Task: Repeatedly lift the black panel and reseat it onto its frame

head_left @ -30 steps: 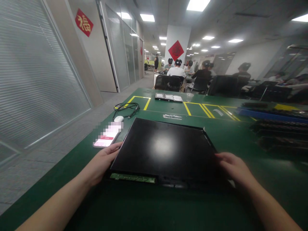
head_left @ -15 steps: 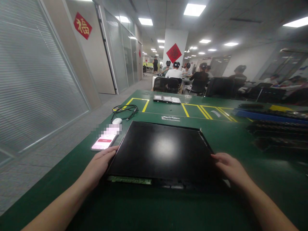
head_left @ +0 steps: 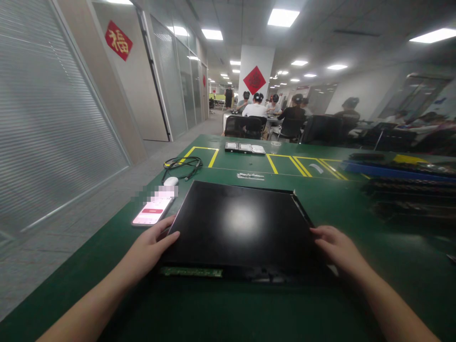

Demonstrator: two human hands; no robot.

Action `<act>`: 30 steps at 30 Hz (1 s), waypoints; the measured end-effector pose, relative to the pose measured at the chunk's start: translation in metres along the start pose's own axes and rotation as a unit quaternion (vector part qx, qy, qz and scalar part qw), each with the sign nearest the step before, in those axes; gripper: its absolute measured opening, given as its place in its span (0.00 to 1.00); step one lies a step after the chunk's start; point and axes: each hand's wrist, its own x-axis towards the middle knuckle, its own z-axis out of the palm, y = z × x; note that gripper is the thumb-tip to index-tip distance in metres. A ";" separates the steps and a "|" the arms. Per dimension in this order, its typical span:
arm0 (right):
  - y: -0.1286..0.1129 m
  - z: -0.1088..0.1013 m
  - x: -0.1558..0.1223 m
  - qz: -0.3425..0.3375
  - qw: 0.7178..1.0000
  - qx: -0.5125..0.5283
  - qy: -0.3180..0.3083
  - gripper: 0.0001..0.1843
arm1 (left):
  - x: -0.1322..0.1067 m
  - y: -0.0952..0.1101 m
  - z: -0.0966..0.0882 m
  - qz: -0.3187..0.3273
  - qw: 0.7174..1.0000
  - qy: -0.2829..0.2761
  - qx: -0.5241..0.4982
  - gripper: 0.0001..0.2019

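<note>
A black flat display panel [head_left: 231, 228] lies in front of me, with a bright reflection on its dark surface. Along its near edge shows a green circuit board strip [head_left: 192, 272]. My left hand [head_left: 156, 240] grips the panel's left edge, its thumb on top and the other fingers partly hidden at the side. On the opposite side, my right hand [head_left: 331, 242] holds the right edge, with fingertips against the rim. Just beyond the left hand is a lit phone [head_left: 151, 211].
The green table [head_left: 228, 313] carries a white mouse [head_left: 171, 181], a coiled black cable [head_left: 183, 167], several hard drives [head_left: 245, 148] and yellow tape markings. Dark stacked parts [head_left: 409, 190] and a blue strip stand on the right. People sit at tables behind.
My left thumb has come up onto the panel's top surface at the left edge. My right hand stays at the right edge. The view has shifted slightly.
</note>
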 end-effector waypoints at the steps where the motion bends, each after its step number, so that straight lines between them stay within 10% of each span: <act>1: 0.000 0.000 0.000 0.007 1.000 -0.004 0.000 0.22 | -0.001 0.000 0.000 0.002 1.000 0.000 -0.008 0.20; 14: -0.012 0.004 -0.003 0.036 0.999 0.033 0.018 0.35 | -0.001 -0.004 0.001 -0.013 0.990 -0.046 -0.132 0.42; 30: -0.018 -0.001 -0.003 0.023 0.991 0.128 -0.036 0.29 | 0.003 -0.014 0.001 0.024 0.979 -0.073 -0.189 0.43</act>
